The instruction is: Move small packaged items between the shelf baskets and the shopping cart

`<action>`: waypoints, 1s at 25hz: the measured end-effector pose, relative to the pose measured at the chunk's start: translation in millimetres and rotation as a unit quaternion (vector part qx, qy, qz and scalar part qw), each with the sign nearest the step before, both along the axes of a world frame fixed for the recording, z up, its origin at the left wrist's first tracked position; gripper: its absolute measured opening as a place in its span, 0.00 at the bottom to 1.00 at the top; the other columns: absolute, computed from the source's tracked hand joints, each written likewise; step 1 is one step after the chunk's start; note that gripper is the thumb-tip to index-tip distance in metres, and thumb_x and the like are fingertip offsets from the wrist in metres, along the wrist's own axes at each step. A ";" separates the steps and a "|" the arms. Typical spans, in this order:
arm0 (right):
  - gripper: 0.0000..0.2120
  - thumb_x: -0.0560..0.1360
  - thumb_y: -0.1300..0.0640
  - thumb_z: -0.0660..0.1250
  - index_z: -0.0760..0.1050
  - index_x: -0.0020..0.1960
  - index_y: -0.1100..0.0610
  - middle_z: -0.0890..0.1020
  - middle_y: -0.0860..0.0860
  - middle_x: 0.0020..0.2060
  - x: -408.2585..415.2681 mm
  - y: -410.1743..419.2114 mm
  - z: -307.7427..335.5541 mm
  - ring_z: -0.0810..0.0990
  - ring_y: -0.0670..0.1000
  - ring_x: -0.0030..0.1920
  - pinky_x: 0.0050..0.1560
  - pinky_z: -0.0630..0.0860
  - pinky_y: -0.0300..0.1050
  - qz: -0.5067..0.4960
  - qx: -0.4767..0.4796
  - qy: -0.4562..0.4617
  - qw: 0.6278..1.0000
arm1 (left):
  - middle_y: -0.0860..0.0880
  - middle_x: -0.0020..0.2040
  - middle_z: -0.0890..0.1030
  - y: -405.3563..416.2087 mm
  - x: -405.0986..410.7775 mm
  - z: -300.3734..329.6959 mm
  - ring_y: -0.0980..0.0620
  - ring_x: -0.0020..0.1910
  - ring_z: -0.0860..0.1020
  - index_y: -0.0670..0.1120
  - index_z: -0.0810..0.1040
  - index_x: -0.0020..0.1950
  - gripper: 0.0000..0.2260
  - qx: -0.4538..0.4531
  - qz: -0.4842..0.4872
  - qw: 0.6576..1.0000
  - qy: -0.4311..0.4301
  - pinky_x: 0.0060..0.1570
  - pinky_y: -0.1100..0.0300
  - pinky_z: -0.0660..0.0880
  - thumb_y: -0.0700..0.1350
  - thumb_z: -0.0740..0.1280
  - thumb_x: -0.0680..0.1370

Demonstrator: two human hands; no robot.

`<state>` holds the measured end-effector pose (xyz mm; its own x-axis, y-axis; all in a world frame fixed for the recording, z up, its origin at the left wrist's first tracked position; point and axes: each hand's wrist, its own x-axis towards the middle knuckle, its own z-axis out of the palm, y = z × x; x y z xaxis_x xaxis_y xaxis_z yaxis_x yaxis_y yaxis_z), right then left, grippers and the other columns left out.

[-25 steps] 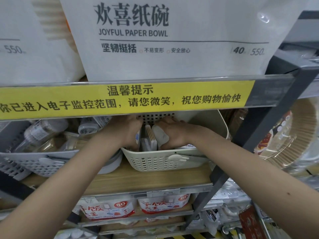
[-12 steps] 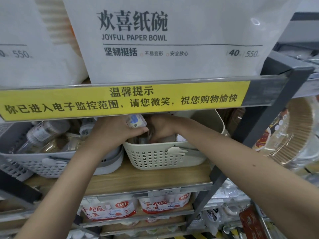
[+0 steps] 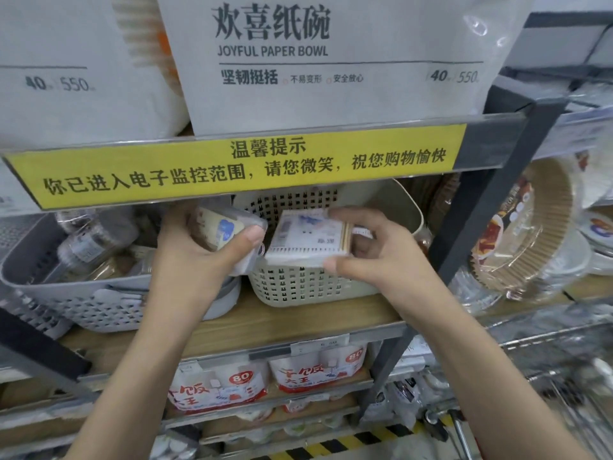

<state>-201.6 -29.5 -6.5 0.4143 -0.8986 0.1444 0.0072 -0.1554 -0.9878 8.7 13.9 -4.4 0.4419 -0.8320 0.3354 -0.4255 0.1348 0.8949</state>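
A cream perforated basket [image 3: 298, 287] stands on the wooden shelf under the yellow notice strip. My left hand [image 3: 195, 257] grips a small clear pack with a blue and tan label [image 3: 222, 227], lifted just left of the basket's rim. My right hand [image 3: 371, 254] grips a flat white pack of wooden sticks [image 3: 308, 240], held over the basket's front rim. Both packs are clear of the basket's inside. The cart's metal frame [image 3: 457, 423] shows blurred at the lower right.
A grey basket [image 3: 76, 303] with clear packs sits to the left. The upper shelf edge with its yellow strip [image 3: 252, 167] hangs close above my hands. A dark upright post [image 3: 477, 207] stands to the right, with paper liners [image 3: 530, 234] beyond it.
Both hands were down inside the cream basket. They have since come up and out toward me, each with a pack in its grip.
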 end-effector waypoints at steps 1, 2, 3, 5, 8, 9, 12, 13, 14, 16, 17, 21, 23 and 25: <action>0.25 0.63 0.65 0.76 0.76 0.58 0.53 0.82 0.51 0.55 -5.4 14.7 -2.5 0.82 0.47 0.53 0.49 0.78 0.38 0.003 0.032 -0.035 0.999 | 0.58 0.50 0.76 6.2 -0.8 -2.0 0.68 0.46 0.74 0.52 0.70 0.58 0.34 0.003 -0.010 1.000 0.021 0.42 0.77 0.67 0.65 0.76 0.59; 0.25 0.62 0.61 0.76 0.76 0.58 0.53 0.83 0.52 0.54 -10.4 30.3 -5.0 0.83 0.48 0.53 0.49 0.79 0.39 -0.007 0.053 -0.060 0.997 | 0.58 0.50 0.77 12.0 -1.2 -4.5 0.66 0.45 0.76 0.52 0.70 0.58 0.34 0.010 -0.025 0.998 0.051 0.42 0.74 0.69 0.66 0.76 0.59; 0.24 0.62 0.57 0.77 0.78 0.58 0.53 0.84 0.51 0.53 -14.5 43.8 -8.0 0.83 0.49 0.52 0.48 0.78 0.39 -0.030 0.068 -0.081 0.994 | 0.58 0.48 0.78 18.9 -3.3 -6.3 0.66 0.43 0.78 0.53 0.71 0.57 0.34 0.018 -0.049 0.994 0.093 0.42 0.71 0.72 0.67 0.75 0.58; 0.19 0.62 0.58 0.78 0.81 0.52 0.54 0.85 0.51 0.47 -22.6 66.6 -18.7 0.83 0.49 0.47 0.44 0.78 0.38 -0.113 0.102 -0.131 0.980 | 0.57 0.44 0.82 30.9 -7.9 -12.4 0.61 0.42 0.80 0.54 0.74 0.53 0.35 0.026 -0.108 0.977 0.182 0.41 0.64 0.77 0.71 0.74 0.54; 0.11 0.60 0.58 0.74 0.81 0.42 0.52 0.84 0.53 0.42 -41.3 97.0 -43.0 0.82 0.52 0.39 0.37 0.79 0.43 -0.236 0.167 -0.154 0.945 | 0.56 0.41 0.83 44.1 -27.3 -22.2 0.60 0.39 0.81 0.50 0.76 0.52 0.39 0.064 -0.205 0.936 0.277 0.38 0.67 0.78 0.70 0.76 0.49; 0.11 0.60 0.59 0.74 0.80 0.42 0.52 0.84 0.54 0.44 -49.6 107.0 -51.4 0.82 0.53 0.40 0.37 0.79 0.45 -0.270 0.186 -0.152 0.932 | 0.56 0.40 0.83 46.8 -37.6 -26.1 0.61 0.37 0.81 0.48 0.76 0.53 0.40 0.083 -0.232 0.926 0.285 0.36 0.68 0.77 0.70 0.76 0.49; 0.15 0.68 0.67 0.72 0.77 0.52 0.54 0.83 0.56 0.52 -80.4 139.9 -76.5 0.83 0.55 0.46 0.41 0.79 0.49 -0.360 0.224 -0.154 0.893 | 0.54 0.41 0.83 51.7 -74.8 -46.6 0.60 0.37 0.81 0.46 0.76 0.57 0.44 0.158 -0.279 0.901 0.294 0.33 0.68 0.76 0.69 0.77 0.48; 0.18 0.70 0.68 0.70 0.76 0.56 0.53 0.83 0.55 0.52 -90.9 151.2 -83.0 0.83 0.55 0.48 0.42 0.79 0.49 -0.381 0.236 -0.155 0.880 | 0.53 0.42 0.84 54.2 -87.0 -54.8 0.58 0.37 0.81 0.46 0.76 0.57 0.45 0.186 -0.293 0.889 0.300 0.33 0.67 0.77 0.68 0.78 0.47; 0.20 0.71 0.69 0.69 0.75 0.58 0.51 0.84 0.53 0.52 -101.7 162.0 -90.7 0.83 0.55 0.49 0.43 0.80 0.49 -0.399 0.249 -0.157 0.869 | 0.51 0.42 0.84 57.0 -99.6 -61.5 0.57 0.37 0.82 0.46 0.77 0.57 0.45 0.215 -0.308 0.874 0.308 0.31 0.67 0.76 0.67 0.79 0.46; 0.19 0.72 0.70 0.68 0.75 0.58 0.53 0.85 0.52 0.48 -122.9 183.5 -107.7 0.84 0.55 0.48 0.41 0.81 0.47 -0.440 0.282 -0.167 0.836 | 0.49 0.42 0.84 63.0 -124.4 -73.4 0.55 0.36 0.82 0.46 0.76 0.57 0.47 0.268 -0.333 0.847 0.317 0.27 0.65 0.76 0.65 0.80 0.43; 0.16 0.72 0.70 0.67 0.75 0.57 0.56 0.85 0.53 0.47 -134.3 193.1 -117.4 0.85 0.56 0.46 0.39 0.82 0.47 -0.465 0.301 -0.172 0.815 | 0.49 0.41 0.85 65.1 -136.7 -79.5 0.55 0.35 0.82 0.45 0.76 0.57 0.47 0.291 -0.336 0.836 0.320 0.26 0.65 0.76 0.64 0.81 0.42; 0.06 0.73 0.71 0.65 0.74 0.50 0.65 0.83 0.61 0.44 -178.4 220.3 -155.4 0.83 0.55 0.36 0.30 0.78 0.46 -0.547 0.367 -0.205 0.724 | 0.50 0.34 0.84 50.4 -190.5 -115.7 0.56 0.30 0.81 0.37 0.72 0.63 0.24 0.369 -0.324 0.794 0.359 0.25 0.65 0.75 0.47 0.70 0.70; 0.04 0.73 0.69 0.66 0.75 0.47 0.64 0.81 0.61 0.42 -208.6 230.9 -170.9 0.81 0.54 0.35 0.33 0.76 0.45 -0.585 0.375 -0.198 0.691 | 0.47 0.38 0.84 43.0 -224.2 -131.3 0.55 0.32 0.82 0.36 0.73 0.63 0.19 0.406 -0.326 0.770 0.368 0.26 0.63 0.76 0.44 0.64 0.75; 0.04 0.72 0.67 0.68 0.75 0.46 0.63 0.80 0.62 0.42 -239.6 239.9 -184.2 0.79 0.55 0.37 0.38 0.74 0.46 -0.616 0.373 -0.173 0.672 | 0.42 0.43 0.84 39.5 -257.1 -139.1 0.52 0.34 0.82 0.38 0.76 0.59 0.19 0.435 -0.341 0.745 0.373 0.26 0.61 0.76 0.45 0.65 0.71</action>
